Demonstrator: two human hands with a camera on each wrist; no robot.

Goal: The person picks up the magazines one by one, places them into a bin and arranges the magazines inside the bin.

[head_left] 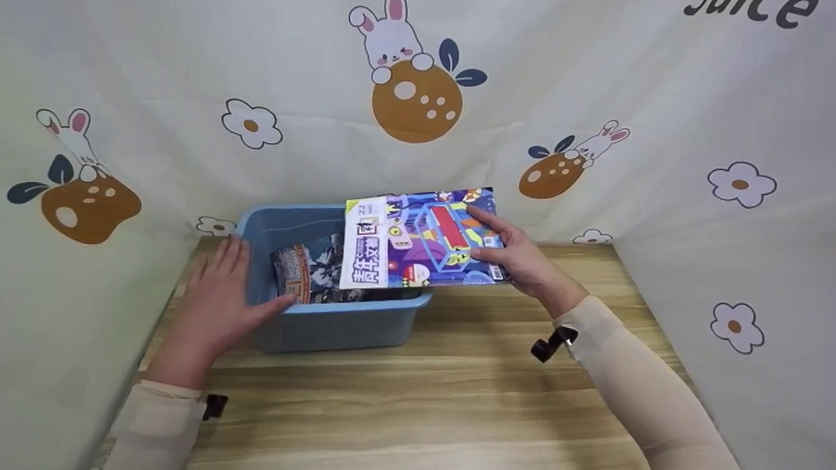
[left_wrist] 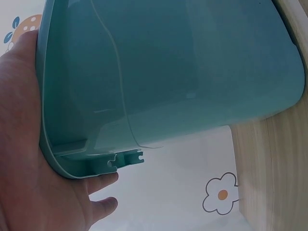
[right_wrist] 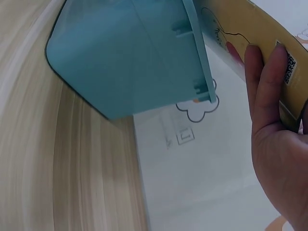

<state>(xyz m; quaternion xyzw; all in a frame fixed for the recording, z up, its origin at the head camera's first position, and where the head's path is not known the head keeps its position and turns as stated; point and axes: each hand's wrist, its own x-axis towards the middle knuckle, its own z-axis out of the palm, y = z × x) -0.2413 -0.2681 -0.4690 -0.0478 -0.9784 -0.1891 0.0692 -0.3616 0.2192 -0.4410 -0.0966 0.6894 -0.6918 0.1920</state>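
Note:
A blue plastic bin (head_left: 338, 326) stands on the wooden table, with a dark-covered magazine (head_left: 312, 266) lying inside it. My left hand (head_left: 214, 308) rests on the bin's near left corner, its thumb on the front rim and its fingers extended along the left side. In my right hand (head_left: 532, 263) is a colourful magazine (head_left: 368, 254), pinched by its right edge with the thumb on top and fingers beneath. That magazine is above the bin's right part and hides some of the opening. Its yellowish back (right_wrist: 267, 36) with a printed code shows in the right wrist view.
A pale cloth (head_left: 309, 168) printed with rabbits, oranges and flowers hangs behind the bin and along both sides. The wooden table (head_left: 412, 416) extends in front of the bin and to its right.

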